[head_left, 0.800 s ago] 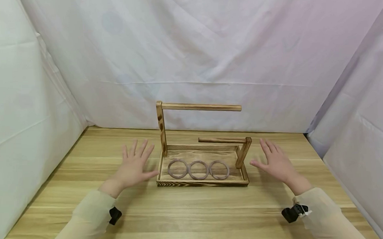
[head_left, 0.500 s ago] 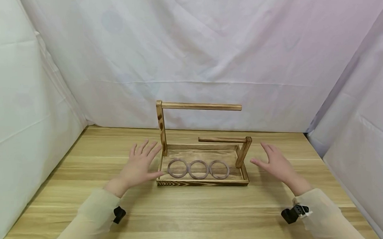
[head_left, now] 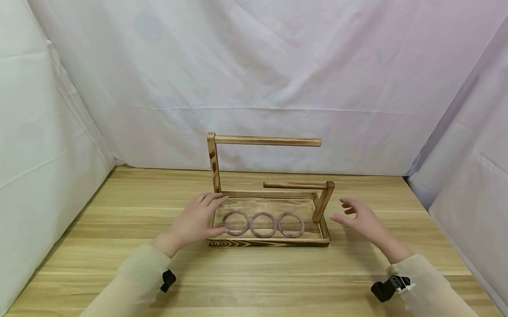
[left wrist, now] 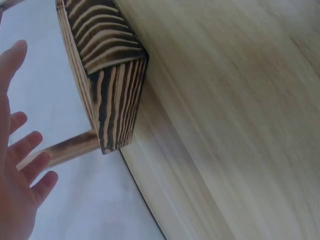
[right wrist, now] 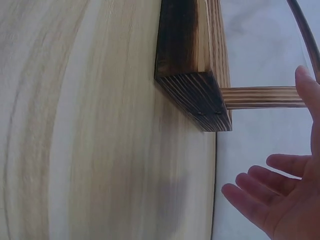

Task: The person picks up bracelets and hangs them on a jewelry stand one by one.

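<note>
"Head view?"
"Three rings (head_left: 264,237) in a row in the tray (head_left: 269,244), near side. Left hand (head_left: 195,222) over its left end, right hand (head_left: 366,223) off its right; each grip slack, holding nothing."
"Left wrist?"
"Fingers apart, beside the tray's corner."
"Right wrist?"
"Fingers loosely bent, thumb near the post (right wrist: 265,97)."

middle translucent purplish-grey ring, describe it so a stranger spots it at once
On the light wood-grain table stands a rectangular brown wooden tray. Inside lies the translucent purplish-grey ring, the only one of three with neighbours on both sides.
</note>
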{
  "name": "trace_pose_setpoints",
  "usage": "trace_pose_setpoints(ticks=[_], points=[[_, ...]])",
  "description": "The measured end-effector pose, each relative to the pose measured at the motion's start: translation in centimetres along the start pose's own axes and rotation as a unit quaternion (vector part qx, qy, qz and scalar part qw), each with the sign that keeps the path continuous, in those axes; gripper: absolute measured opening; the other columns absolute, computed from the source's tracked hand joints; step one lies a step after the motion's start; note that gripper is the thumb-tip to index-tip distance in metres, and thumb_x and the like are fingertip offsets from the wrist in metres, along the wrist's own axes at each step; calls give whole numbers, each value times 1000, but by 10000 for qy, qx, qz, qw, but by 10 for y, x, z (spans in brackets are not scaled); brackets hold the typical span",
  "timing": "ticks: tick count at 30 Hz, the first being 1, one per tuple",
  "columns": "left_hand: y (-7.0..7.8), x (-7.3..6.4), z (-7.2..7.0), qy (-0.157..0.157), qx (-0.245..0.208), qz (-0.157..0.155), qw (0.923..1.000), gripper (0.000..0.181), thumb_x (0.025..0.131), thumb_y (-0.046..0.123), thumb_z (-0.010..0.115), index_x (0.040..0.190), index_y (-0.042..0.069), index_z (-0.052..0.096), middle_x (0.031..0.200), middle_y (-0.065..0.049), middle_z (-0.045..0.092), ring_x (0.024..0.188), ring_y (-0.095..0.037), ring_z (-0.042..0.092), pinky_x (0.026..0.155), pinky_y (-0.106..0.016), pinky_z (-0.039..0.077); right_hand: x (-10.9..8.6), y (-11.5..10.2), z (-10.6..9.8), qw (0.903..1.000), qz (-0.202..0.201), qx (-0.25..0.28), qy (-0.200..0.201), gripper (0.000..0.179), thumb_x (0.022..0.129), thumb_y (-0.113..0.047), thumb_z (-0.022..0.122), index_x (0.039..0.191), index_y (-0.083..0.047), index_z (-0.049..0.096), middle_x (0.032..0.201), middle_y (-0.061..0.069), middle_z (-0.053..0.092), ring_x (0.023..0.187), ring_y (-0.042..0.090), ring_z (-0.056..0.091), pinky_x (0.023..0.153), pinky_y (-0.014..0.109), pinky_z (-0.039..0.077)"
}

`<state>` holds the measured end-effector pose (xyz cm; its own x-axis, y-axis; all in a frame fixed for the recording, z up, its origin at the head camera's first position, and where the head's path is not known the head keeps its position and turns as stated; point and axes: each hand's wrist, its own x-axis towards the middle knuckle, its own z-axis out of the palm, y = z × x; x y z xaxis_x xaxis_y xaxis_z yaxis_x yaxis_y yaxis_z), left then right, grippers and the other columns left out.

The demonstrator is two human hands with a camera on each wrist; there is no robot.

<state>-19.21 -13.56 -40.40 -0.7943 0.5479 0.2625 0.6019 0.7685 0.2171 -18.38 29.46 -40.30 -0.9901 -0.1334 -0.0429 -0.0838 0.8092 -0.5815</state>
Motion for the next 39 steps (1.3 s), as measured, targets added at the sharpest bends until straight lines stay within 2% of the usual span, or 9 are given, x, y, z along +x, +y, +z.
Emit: trace_pose_setpoints(ticks=[7, 12, 17, 27, 39], points=[[5, 8, 6, -320, -74, 38, 9995, 76, 76, 44, 74, 137, 9, 46, 135, -15, 49, 121, -34, 48, 101, -51, 41, -2, 0, 7, 9972, 253, 594, -364, 70, 89, -35, 62, 139, 6, 36, 129, 30, 48, 112, 41, 54, 85, 44, 52], [8, 14, 11, -596, -187, -30, 9980, 76, 76, 44, 73, 138, 9, 45, 135, -13, 49, 122, -32, 48, 102, -49, 41, -4, 0, 11, 9924, 253, 1088, -511, 71, 85, -28, 68, 137, 9, 36, 128, 31, 48, 109, 39, 56, 76, 33, 55], [10, 19, 16, -857, -291, -96, 9959, 77, 77, 45, 72, 138, 8, 44, 135, -12, 49, 123, -31, 47, 102, -48, 41, -6, 1, 15, 9854, 176, 1566, -651, 72, 83, -21, 71, 137, 11, 35, 127, 33, 46, 108, 40, 56, 72, 30, 57], [14, 29, 23, -1439, -357, -244, 9887, 76, 80, 43, 71, 141, 9, 41, 142, -14, 42, 131, -31, 40, 106, -48, 37, -6, 5, 22, 9767, 100, 1966, -860, 72, 82, -16, 72, 136, 13, 34, 125, 34, 47, 108, 41, 57, 74, 32, 57], [16, 37, 30, -1846, -268, -425, 9815, 73, 81, 40, 70, 141, 10, 40, 146, -16, 37, 135, -34, 34, 104, -51, 39, -8, 4, 30, 9700, 130, 2192, -1043, 72, 82, -12, 71, 136, 16, 32, 125, 36, 45, 108, 40, 55, 73, 30, 57]])
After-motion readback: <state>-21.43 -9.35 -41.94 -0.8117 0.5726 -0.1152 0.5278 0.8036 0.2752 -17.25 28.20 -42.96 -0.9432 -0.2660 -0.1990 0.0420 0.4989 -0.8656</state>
